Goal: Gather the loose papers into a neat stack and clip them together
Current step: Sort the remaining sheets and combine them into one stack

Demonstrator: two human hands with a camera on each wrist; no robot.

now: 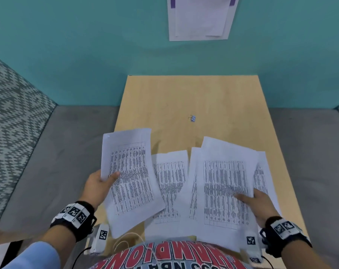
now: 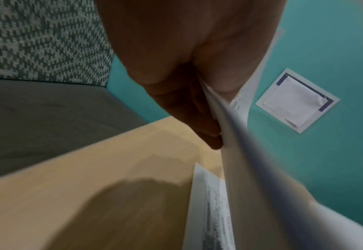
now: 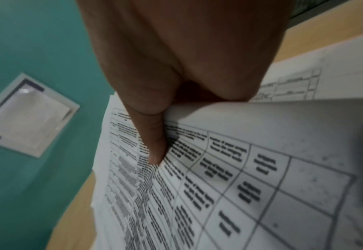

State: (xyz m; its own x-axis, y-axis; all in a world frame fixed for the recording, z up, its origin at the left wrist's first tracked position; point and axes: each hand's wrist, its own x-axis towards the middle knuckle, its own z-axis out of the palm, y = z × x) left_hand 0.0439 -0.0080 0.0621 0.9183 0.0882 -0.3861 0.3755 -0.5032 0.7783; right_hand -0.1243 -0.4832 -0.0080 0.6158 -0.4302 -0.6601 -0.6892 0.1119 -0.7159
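Several white printed sheets with tables lie on the near half of the wooden table (image 1: 213, 98). My left hand (image 1: 100, 183) pinches one sheet (image 1: 130, 177) by its left edge, thumb on top, and holds it lifted above the table; the left wrist view shows its edge (image 2: 236, 152) between thumb and fingers. My right hand (image 1: 256, 200) grips a sheet (image 1: 225, 189) on the right, thumb (image 3: 155, 145) pressed on the print. Another sheet (image 1: 170, 183) lies flat between them, and more lie under the right one. A small binder clip (image 1: 192, 118) sits alone farther back.
The table stands against a teal wall with a taped paper notice (image 1: 201, 16) above. A grey upholstered seat (image 1: 64, 156) flanks the table on both sides, with a patterned cushion (image 1: 11, 117) at the left. The table's far half is bare wood.
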